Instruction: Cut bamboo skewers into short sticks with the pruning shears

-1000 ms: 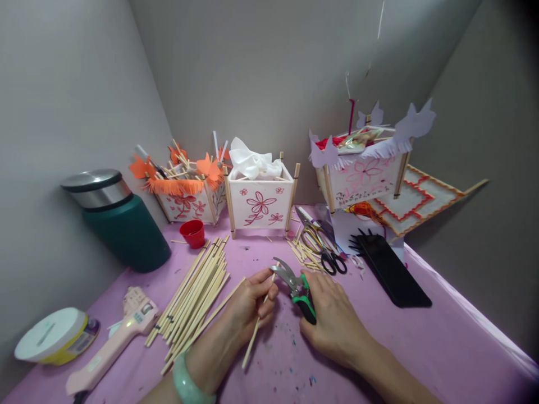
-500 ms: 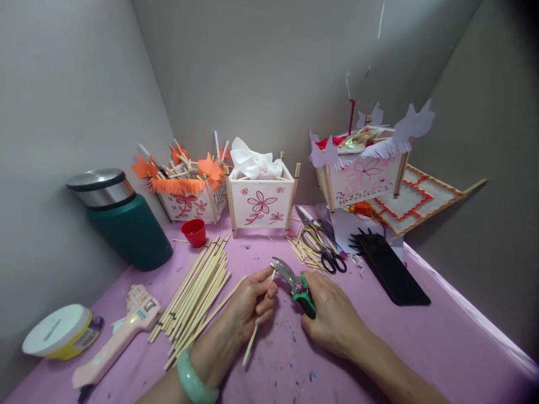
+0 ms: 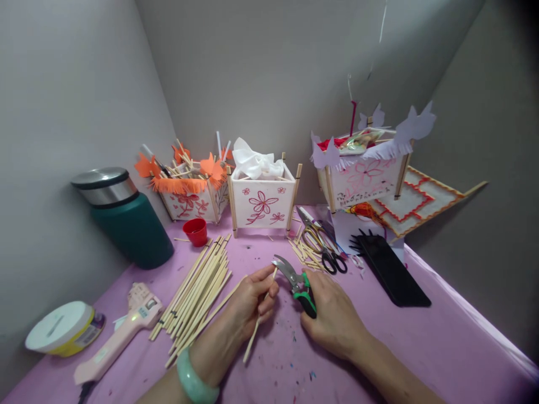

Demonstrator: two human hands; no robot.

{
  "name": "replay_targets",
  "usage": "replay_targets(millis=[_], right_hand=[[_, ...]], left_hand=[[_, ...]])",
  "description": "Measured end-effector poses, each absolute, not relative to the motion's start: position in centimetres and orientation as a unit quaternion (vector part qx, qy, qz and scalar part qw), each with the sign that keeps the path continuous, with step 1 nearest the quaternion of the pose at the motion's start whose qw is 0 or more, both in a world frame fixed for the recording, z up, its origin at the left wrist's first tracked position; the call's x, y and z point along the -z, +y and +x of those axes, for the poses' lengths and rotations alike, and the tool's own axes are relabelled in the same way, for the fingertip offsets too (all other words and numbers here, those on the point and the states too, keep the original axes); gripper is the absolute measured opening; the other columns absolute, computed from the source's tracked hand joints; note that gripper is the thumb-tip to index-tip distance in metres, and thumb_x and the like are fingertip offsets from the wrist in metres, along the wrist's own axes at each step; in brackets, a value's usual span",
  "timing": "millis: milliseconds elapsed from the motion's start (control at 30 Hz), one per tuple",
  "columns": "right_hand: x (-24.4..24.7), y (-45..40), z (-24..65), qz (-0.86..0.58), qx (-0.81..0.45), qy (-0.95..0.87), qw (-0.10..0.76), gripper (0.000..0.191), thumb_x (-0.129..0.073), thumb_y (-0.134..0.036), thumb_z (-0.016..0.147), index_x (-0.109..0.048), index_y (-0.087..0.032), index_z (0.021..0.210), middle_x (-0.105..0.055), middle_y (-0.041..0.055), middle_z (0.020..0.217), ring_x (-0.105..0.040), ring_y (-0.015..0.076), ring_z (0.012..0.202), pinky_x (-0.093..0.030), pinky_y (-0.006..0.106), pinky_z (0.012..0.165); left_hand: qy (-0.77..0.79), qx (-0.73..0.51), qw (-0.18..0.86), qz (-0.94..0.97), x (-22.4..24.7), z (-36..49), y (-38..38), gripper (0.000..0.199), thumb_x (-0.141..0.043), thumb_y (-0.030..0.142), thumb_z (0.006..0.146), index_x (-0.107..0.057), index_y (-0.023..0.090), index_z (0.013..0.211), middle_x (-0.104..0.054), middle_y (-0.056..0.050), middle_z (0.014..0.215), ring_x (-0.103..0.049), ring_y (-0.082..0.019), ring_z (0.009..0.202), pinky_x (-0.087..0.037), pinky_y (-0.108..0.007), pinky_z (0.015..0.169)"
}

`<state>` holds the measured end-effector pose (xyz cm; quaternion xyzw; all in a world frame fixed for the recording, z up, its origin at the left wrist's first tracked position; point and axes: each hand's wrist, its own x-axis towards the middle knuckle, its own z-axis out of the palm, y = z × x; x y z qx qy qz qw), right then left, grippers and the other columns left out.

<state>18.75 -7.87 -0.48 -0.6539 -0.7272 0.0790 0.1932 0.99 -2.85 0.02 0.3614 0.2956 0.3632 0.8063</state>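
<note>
My left hand (image 3: 255, 297), with a pale green bangle (image 3: 194, 379) at the wrist, is closed on a thin wooden stick (image 3: 251, 341) that slants down toward me. Wrapped round the green and black handles of the pruning shears (image 3: 304, 294) is my right hand (image 3: 330, 311). The curved blades stand apart at the upper end of the stick, by my left fingertips. Whether they touch the wood I cannot tell. To the left of my left hand lies a pile of wooden sticks (image 3: 202, 297), some bound in pairs with dark bands.
Three decorated boxes stand at the back: orange-fringed (image 3: 185, 205), white (image 3: 264, 205) and lilac-fringed (image 3: 366, 177). A red cup (image 3: 196, 233), a green flask (image 3: 132, 230), a pink glue gun (image 3: 122, 336) and a tub (image 3: 63, 328) are leftward. Scissors (image 3: 332, 261), stick offcuts (image 3: 305, 252) and a phone (image 3: 393, 269) lie rightward.
Both hands keep nearly the same pose, the shears at the stick's upper end. The whole view has shifted very slightly.
</note>
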Motion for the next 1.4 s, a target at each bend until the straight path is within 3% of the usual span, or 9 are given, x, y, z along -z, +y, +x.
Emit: replay_targets(millis=[367,567,700,800,900,967,1400], right_hand=[[0.1,-8.2,18.7,-0.663,-0.094,-0.724,0.166,0.068,-0.057,-0.018,0.065,-0.045,-0.011,0.131,-0.056,0.0177,0.124,-0.048,0.0325,0.117,-0.037,0.047,0.099],[-0.3,-8.1,18.6,-0.669,-0.120,-0.716,0.162,0.029,-0.055,-0.014,0.066,-0.053,-0.019,0.095,-0.063,0.0092,0.098,-0.057,0.0260,0.093,-0.043,0.034,0.078],[0.0,-8.2,18.6,-0.676,-0.120,-0.707,0.169,0.024,-0.053,-0.014,0.070,-0.054,-0.020,0.094,-0.065,0.0074,0.095,-0.060,0.0247,0.087,-0.041,0.033,0.073],[0.4,-8.2,18.6,-0.667,-0.104,-0.714,0.186,0.041,-0.054,-0.015,0.070,-0.054,-0.018,0.110,-0.064,0.0114,0.110,-0.059,0.0276,0.101,-0.043,0.036,0.083],[0.7,-8.0,18.6,-0.661,-0.071,-0.722,0.191,0.066,-0.057,-0.019,0.068,-0.043,-0.012,0.132,-0.054,0.0186,0.132,-0.048,0.0328,0.122,-0.038,0.045,0.100],[0.9,-7.9,18.6,-0.661,-0.068,-0.724,0.183,0.072,-0.057,-0.021,0.069,-0.039,-0.008,0.138,-0.051,0.0210,0.136,-0.044,0.0343,0.125,-0.035,0.049,0.103],[0.8,-8.2,18.6,-0.661,-0.077,-0.724,0.183,0.065,-0.056,-0.018,0.067,-0.046,-0.009,0.131,-0.056,0.0192,0.125,-0.048,0.0339,0.117,-0.039,0.048,0.098]], left_hand=[[0.310,-0.367,0.789,0.384,-0.4,1.4,-2.9,0.011,-0.061,0.016,0.075,-0.050,0.018,0.078,-0.042,0.009,0.051,-0.021,-0.003,0.033,-0.014,-0.019,0.032],[0.320,-0.361,0.792,0.375,-0.4,1.4,-3.0,0.012,-0.060,0.014,0.075,-0.053,0.018,0.082,-0.043,0.009,0.052,-0.021,-0.003,0.033,-0.013,-0.019,0.031],[0.305,-0.362,0.799,0.371,-0.4,1.3,-2.9,0.016,-0.059,0.012,0.075,-0.055,0.017,0.090,-0.043,0.009,0.053,-0.021,-0.003,0.033,-0.013,-0.019,0.032],[0.291,-0.366,0.807,0.361,-0.3,1.1,-3.0,0.016,-0.059,0.013,0.077,-0.055,0.018,0.092,-0.044,0.009,0.054,-0.021,-0.003,0.033,-0.013,-0.019,0.032],[0.286,-0.368,0.815,0.344,-0.3,1.1,-2.9,0.015,-0.060,0.014,0.078,-0.054,0.018,0.091,-0.045,0.009,0.056,-0.021,-0.002,0.033,-0.014,-0.018,0.031],[0.284,-0.369,0.817,0.339,-0.3,1.1,-2.9,0.015,-0.060,0.013,0.078,-0.053,0.018,0.091,-0.045,0.009,0.056,-0.021,-0.002,0.033,-0.014,-0.018,0.031],[0.266,-0.372,0.830,0.320,-0.2,1.2,-2.8,0.011,-0.060,0.014,0.080,-0.052,0.018,0.087,-0.045,0.009,0.056,-0.021,-0.002,0.034,-0.015,-0.017,0.031]])
